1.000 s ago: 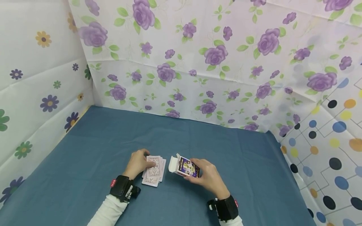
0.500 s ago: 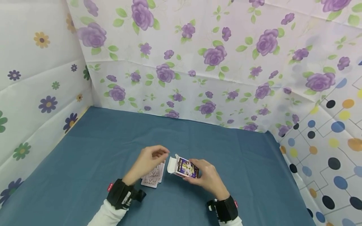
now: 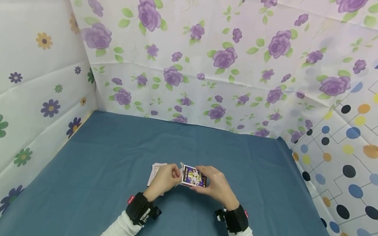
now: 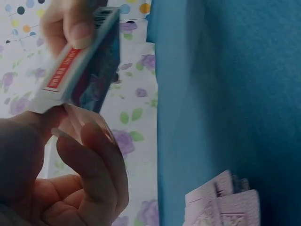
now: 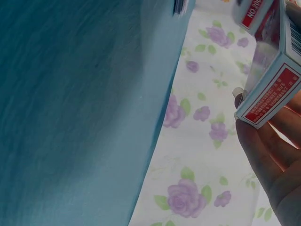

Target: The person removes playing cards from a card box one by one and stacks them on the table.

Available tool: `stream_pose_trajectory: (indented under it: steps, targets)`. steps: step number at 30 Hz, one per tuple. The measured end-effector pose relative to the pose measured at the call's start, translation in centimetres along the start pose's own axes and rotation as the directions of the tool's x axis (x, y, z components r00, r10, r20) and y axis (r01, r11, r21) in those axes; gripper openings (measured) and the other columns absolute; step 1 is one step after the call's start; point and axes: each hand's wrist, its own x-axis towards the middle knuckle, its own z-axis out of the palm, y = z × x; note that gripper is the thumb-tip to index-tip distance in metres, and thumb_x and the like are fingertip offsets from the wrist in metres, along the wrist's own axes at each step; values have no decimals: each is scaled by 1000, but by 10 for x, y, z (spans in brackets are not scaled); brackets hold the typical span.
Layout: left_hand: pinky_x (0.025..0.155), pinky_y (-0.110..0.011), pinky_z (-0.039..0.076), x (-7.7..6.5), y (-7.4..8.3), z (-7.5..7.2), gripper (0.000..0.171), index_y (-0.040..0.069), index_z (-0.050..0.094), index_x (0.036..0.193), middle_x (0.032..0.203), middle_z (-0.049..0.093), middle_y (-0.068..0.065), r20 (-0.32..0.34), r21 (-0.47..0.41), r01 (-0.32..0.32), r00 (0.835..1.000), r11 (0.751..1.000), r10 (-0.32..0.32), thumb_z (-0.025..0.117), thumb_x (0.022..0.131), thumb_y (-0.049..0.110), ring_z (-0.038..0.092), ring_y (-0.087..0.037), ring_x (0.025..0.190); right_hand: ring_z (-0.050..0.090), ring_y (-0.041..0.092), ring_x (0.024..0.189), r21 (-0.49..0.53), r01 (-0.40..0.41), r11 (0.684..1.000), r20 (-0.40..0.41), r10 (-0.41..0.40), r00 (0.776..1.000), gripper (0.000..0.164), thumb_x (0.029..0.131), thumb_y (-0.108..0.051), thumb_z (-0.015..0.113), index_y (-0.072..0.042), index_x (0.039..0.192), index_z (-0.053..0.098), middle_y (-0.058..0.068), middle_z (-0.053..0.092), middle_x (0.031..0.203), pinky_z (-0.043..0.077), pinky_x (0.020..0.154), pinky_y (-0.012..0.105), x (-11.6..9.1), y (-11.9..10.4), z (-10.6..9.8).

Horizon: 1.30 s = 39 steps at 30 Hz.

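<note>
In the head view my right hand (image 3: 218,184) grips a small playing-card box (image 3: 194,177) between thumb and fingers. The box has a dark blue printed face and white edges, and its opened end points left. My left hand (image 3: 166,178) is at that end, its fingers curled at the white flap. In the left wrist view a thin pale sheet lies along those fingers, partly hidden by them. A loose pile of playing cards (image 3: 153,173), backs up, lies on the cloth beneath the left hand, which covers most of it. Its patterned cards (image 4: 223,207) overlap unevenly.
Blue cloth (image 3: 189,144) covers the table. White flowered sheeting (image 3: 200,65) hangs behind it, with a daisy-print sheet (image 3: 38,88) on the left and a dotted sheet (image 3: 348,164) on the right. Each wrist wears a black camera strap (image 3: 236,219).
My left hand has left the card pile and moved right to the box's open end, now covering the flap. The right hand keeps holding the box in nearly the same place.
</note>
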Motion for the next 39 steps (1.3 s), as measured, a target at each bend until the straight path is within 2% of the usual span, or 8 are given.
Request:
stream_pose_trajectory:
  steps: [4, 9, 18, 22, 24, 28, 34, 39]
  targets:
    - [41, -22, 32, 2, -3, 0, 18, 5, 59, 70, 51, 56, -1, 61, -71, 28, 998, 997, -24, 66, 86, 5, 52, -18, 43, 65, 15, 105, -12, 1, 1000, 4, -1, 1000, 64, 73, -44, 82, -12, 126, 64, 3, 68, 118, 54, 80, 32, 1, -1, -2]
    - [42, -23, 34, 5, -4, -7, 18, 4, 67, 75, 54, 63, -4, 154, -208, 135, 983, 969, -104, 66, 91, 13, 58, -31, 50, 64, 15, 105, -28, -28, 999, 9, 28, 1000, 65, 73, -47, 81, -13, 126, 63, 2, 68, 118, 54, 80, 32, -1, 2, -3]
    - [51, -24, 34, 8, -5, -18, 14, -1, 63, 98, 59, 60, -3, 233, -345, 207, 964, 916, -130, 62, 94, 12, 45, -16, 51, 65, 15, 103, -36, -54, 998, 4, 55, 999, 64, 73, -45, 82, -14, 126, 64, 3, 68, 117, 54, 79, 32, 1, 4, -9]
    - [59, -27, 40, 10, -9, -27, 26, -4, 60, 117, 69, 62, -3, 274, -425, 229, 955, 876, -117, 61, 93, 8, 48, -14, 59, 65, 16, 102, -42, -57, 998, 1, 57, 998, 64, 74, -47, 81, -13, 126, 64, 4, 68, 116, 54, 77, 32, 1, 6, -10]
    - [67, -30, 46, 10, -11, -33, 33, -6, 59, 122, 78, 67, -1, 269, -459, 229, 957, 858, -112, 62, 92, 7, 55, -14, 70, 65, 15, 102, -50, -63, 997, -5, 63, 998, 63, 74, -47, 81, -13, 125, 64, 4, 69, 116, 54, 77, 32, 0, 8, -10]
    - [75, -30, 48, 11, -16, -45, 35, -8, 59, 121, 84, 66, 3, 232, -481, 233, 963, 845, -133, 63, 91, 9, 55, -10, 77, 65, 15, 101, -62, -76, 995, -20, 75, 997, 62, 73, -44, 83, -14, 124, 65, 4, 69, 115, 54, 78, 33, -1, 12, -10]
    - [71, -26, 44, 11, -25, -59, 38, -10, 54, 125, 83, 55, 2, 173, -493, 258, 965, 831, -196, 58, 95, 13, 49, -11, 76, 65, 15, 99, -51, -86, 995, -25, 85, 996, 62, 72, -42, 84, -14, 123, 65, 4, 69, 113, 53, 76, 32, -4, 14, -9]
    - [63, -27, 36, 15, -34, -67, 26, -6, 56, 111, 75, 46, 0, 129, -519, 261, 965, 814, -227, 59, 97, 16, 41, -10, 66, 65, 16, 99, -35, -96, 995, -21, 95, 995, 61, 72, -40, 84, -13, 123, 66, 5, 69, 113, 53, 76, 31, -4, 15, -7]
